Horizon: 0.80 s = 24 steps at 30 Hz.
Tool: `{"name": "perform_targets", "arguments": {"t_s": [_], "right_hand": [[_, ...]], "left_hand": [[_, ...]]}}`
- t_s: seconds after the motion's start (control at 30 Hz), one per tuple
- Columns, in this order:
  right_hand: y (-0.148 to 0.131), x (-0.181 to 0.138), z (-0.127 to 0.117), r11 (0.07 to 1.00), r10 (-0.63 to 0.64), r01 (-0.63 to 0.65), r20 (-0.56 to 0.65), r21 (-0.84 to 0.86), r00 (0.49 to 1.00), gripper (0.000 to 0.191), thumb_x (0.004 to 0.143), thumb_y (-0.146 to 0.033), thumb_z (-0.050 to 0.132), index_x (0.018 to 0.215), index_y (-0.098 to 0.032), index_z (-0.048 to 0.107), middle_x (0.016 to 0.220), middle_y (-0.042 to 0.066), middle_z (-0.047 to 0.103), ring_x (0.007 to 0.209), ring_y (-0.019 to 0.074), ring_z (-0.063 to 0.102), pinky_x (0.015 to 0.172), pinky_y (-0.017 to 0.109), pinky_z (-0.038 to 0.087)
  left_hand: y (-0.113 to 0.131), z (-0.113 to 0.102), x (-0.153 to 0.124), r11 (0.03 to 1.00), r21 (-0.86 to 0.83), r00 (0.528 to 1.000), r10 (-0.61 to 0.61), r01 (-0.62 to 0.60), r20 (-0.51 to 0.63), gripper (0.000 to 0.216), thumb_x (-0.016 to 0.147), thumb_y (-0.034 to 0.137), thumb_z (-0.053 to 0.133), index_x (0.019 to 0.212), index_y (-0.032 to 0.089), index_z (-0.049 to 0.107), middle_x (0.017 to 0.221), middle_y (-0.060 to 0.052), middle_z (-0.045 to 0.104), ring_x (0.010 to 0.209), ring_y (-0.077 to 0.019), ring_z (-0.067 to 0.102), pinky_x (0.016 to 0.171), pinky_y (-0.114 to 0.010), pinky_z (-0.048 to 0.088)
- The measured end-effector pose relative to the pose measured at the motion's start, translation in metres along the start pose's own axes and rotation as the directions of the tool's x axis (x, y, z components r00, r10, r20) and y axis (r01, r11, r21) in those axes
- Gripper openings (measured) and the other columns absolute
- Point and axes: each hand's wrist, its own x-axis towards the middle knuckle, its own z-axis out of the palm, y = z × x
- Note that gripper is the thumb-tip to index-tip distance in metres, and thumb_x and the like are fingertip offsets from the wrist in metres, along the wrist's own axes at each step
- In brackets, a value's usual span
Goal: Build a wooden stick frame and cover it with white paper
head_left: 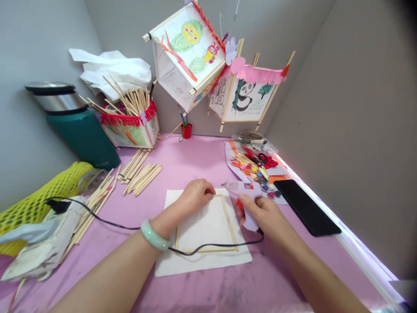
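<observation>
A square frame of thin wooden sticks (233, 230) lies on a sheet of white paper (198, 263) on the pink table. My left hand (195, 195), with a pale green bangle on the wrist, presses closed fingers on the frame's far left corner. My right hand (262, 213) is wrapped round a lilac glue gun (243, 189), its nozzle at the frame's far right corner. The gun's black cord (107, 222) runs left across the paper under my left wrist.
Loose wooden sticks (141, 174) lie at the left. A black phone (306, 206) and a pile of coloured craft bits (256, 167) sit at the right. Two paper lanterns (192, 52) hang above. A green flask (78, 126) and a yellow mesh (42, 195) stand far left.
</observation>
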Motion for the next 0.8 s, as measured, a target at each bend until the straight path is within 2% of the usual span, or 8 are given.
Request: {"name": "perform_targets", "arguments": {"t_s": [0.1, 0.23, 0.3, 0.4, 0.5, 0.63, 0.73, 0.8], "right_hand": [[-0.014, 0.01, 0.0, 0.996, -0.049, 0.049, 0.001, 0.073, 0.999, 0.047, 0.083, -0.06, 0.047, 0.063, -0.018, 0.058, 0.057, 0.003, 0.059, 0.048, 0.0128, 0.05, 0.047, 0.025, 0.037], [-0.031, 0.033, 0.005, 0.989, -0.128, 0.117, -0.117, -0.092, 0.985, 0.047, 0.075, -0.06, 0.058, 0.055, -0.02, 0.045, 0.049, -0.004, 0.043, 0.045, 0.0094, 0.037, 0.043, 0.024, 0.027], [-0.039, 0.045, 0.009, 0.981, -0.175, 0.16, -0.149, -0.108, 0.973, 0.046, 0.073, -0.057, 0.062, 0.053, -0.02, 0.043, 0.049, -0.005, 0.04, 0.047, 0.0091, 0.035, 0.044, 0.024, 0.025], [-0.05, 0.061, 0.017, 0.987, -0.12, 0.132, -0.128, 0.095, 0.985, 0.038, 0.073, -0.049, 0.067, 0.057, -0.019, 0.049, 0.05, -0.004, 0.043, 0.049, 0.0103, 0.04, 0.045, 0.023, 0.028], [-0.063, 0.081, 0.031, 0.952, -0.02, 0.035, -0.051, 0.305, 0.999, 0.029, 0.079, -0.044, 0.064, 0.069, -0.018, 0.055, 0.055, -0.002, 0.05, 0.049, 0.0117, 0.045, 0.043, 0.023, 0.035], [-0.081, 0.118, 0.056, 0.933, -0.006, 0.018, -0.036, 0.36, 0.999, 0.027, 0.091, -0.044, 0.05, 0.084, -0.019, 0.054, 0.062, -0.001, 0.054, 0.053, 0.0121, 0.051, 0.046, 0.023, 0.044], [-0.092, 0.141, 0.073, 0.941, -0.014, 0.026, -0.037, 0.336, 0.999, 0.022, 0.095, -0.036, 0.044, 0.09, -0.017, 0.054, 0.065, -0.001, 0.055, 0.056, 0.0109, 0.054, 0.05, 0.021, 0.048], [-0.095, 0.147, 0.078, 0.958, -0.03, 0.038, -0.029, 0.283, 0.999, 0.021, 0.096, -0.031, 0.042, 0.092, -0.016, 0.055, 0.066, 0.0, 0.057, 0.058, 0.0103, 0.056, 0.053, 0.021, 0.05]], "left_hand": [[0.0, 0.0, 0.0, 1.0, -0.007, 1.0, -0.008, 0.008, -0.001, 0.02, 0.072, 0.012, 0.055, 0.08, 0.019, 0.073, 0.08, -0.002, 0.068, 0.071, -0.014, 0.059, 0.069, -0.024, 0.045], [0.002, 0.0, 0.0, 1.0, -0.026, 1.0, -0.015, 0.015, 0.0, 0.02, 0.072, 0.014, 0.056, 0.08, 0.019, 0.073, 0.078, -0.001, 0.069, 0.069, -0.0137, 0.06, 0.067, -0.024, 0.045], [0.001, -0.003, 0.001, 0.999, -0.045, 1.0, -0.013, 0.013, 0.001, 0.021, 0.071, 0.014, 0.058, 0.083, 0.02, 0.074, 0.076, 0.0, 0.069, 0.067, -0.0131, 0.06, 0.066, -0.023, 0.045], [-0.005, -0.012, 0.004, 0.996, -0.085, 0.999, -0.021, 0.018, -0.034, 0.026, 0.071, 0.014, 0.058, 0.09, 0.022, 0.074, 0.075, 0.002, 0.071, 0.067, -0.0123, 0.062, 0.065, -0.021, 0.046], [-0.013, -0.03, 0.006, 0.99, -0.116, 0.982, -0.097, 0.078, -0.165, 0.024, 0.077, 0.018, 0.054, 0.091, 0.02, 0.073, 0.081, -0.001, 0.073, 0.071, -0.0134, 0.063, 0.066, -0.022, 0.046], [-0.013, -0.054, 0.002, 0.975, -0.167, 0.913, -0.199, 0.148, -0.355, 0.03, 0.085, 0.034, 0.049, 0.098, 0.017, 0.07, 0.087, -0.004, 0.072, 0.078, -0.0162, 0.064, 0.07, -0.024, 0.047], [-0.007, -0.06, -0.002, 0.962, -0.22, 0.913, -0.228, 0.159, -0.338, 0.038, 0.087, 0.048, 0.046, 0.095, 0.018, 0.069, 0.084, -0.003, 0.071, 0.073, -0.0156, 0.066, 0.067, -0.024, 0.049], [-0.006, -0.058, -0.003, 0.945, -0.264, 0.924, -0.267, 0.194, -0.273, 0.035, 0.087, 0.045, 0.05, 0.1, 0.016, 0.066, 0.085, -0.003, 0.071, 0.063, -0.0129, 0.066, 0.06, -0.023, 0.05]]}}
